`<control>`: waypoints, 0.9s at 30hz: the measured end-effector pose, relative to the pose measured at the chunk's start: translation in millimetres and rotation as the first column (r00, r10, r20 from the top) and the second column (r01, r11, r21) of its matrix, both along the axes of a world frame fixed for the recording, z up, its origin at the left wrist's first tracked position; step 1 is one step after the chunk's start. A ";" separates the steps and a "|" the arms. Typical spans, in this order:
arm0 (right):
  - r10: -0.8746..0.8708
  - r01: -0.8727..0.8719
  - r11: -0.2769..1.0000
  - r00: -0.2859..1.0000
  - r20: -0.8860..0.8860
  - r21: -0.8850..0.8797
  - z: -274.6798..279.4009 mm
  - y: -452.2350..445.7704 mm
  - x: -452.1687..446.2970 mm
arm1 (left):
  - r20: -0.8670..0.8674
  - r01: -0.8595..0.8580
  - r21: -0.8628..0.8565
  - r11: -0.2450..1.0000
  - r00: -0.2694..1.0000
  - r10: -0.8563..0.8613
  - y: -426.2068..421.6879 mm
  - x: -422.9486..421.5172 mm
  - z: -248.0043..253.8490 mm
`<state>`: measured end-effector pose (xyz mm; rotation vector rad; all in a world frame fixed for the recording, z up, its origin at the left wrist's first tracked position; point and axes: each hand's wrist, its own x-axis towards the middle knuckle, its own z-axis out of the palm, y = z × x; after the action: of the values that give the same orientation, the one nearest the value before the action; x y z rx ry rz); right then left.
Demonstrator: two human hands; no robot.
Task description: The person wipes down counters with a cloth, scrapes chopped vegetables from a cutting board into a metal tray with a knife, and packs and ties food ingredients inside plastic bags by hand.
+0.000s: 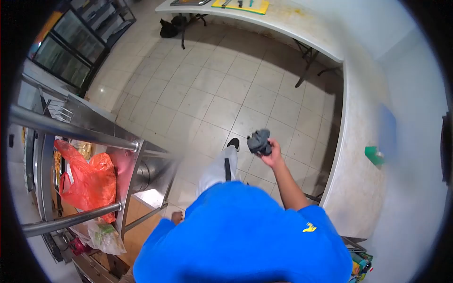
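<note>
My right hand (272, 154) is held out in front of me over the tiled floor, its fingers closed round a crumpled dark grey cloth (259, 142). My left hand (177, 217) hangs low beside my body, near the metal shelving on the left. Only a small part of it shows past the blue sleeve, and its fingers cannot be made out. Below the cloth, one black shoe (233, 143) and a light grey trouser leg (218, 170) are visible.
A metal rack (71, 127) with a red plastic bag (89, 179) stands at left. A long white table (358, 155) runs along the right wall, bearing a green object (374, 155). Another table at the top holds a yellow board (255, 6). A glass-door cabinet (71, 47) stands upper left.
</note>
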<state>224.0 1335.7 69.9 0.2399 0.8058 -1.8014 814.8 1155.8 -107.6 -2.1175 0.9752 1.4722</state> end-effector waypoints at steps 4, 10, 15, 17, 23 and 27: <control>-0.312 0.309 0.950 0.930 0.195 0.049 -78.8 96.8 66.2 | -0.140 0.266 0.127 0.956 0.959 -0.248 67.4 36.9 25.0; -0.735 0.649 0.678 0.595 0.326 0.344 -121.1 248.8 244.7 | -0.244 0.395 -0.279 0.875 0.852 -0.462 47.3 47.6 40.1; -0.828 0.754 0.553 0.546 0.130 0.353 -116.8 302.2 305.4 | -0.339 0.375 -0.339 0.863 0.807 -0.484 3.5 25.9 42.9; -0.853 0.794 0.520 0.498 0.152 0.315 -103.4 300.2 315.4 | -0.393 0.412 -0.577 0.705 0.616 -0.682 -4.8 -15.6 62.0; -0.876 0.877 0.462 0.429 0.222 0.128 -81.4 242.9 367.9 | -0.613 0.387 -0.626 0.677 0.293 -0.734 -4.0 -79.0 105.1; -0.895 0.922 0.387 0.376 0.241 0.001 -102.8 171.8 433.8 | -0.487 0.478 -0.741 0.471 0.101 -0.868 -3.0 -67.5 118.4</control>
<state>657.8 1507.5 -32.9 0.9331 0.3587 -2.8202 747.2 1152.8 10.8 -0.4930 2.4201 1.7266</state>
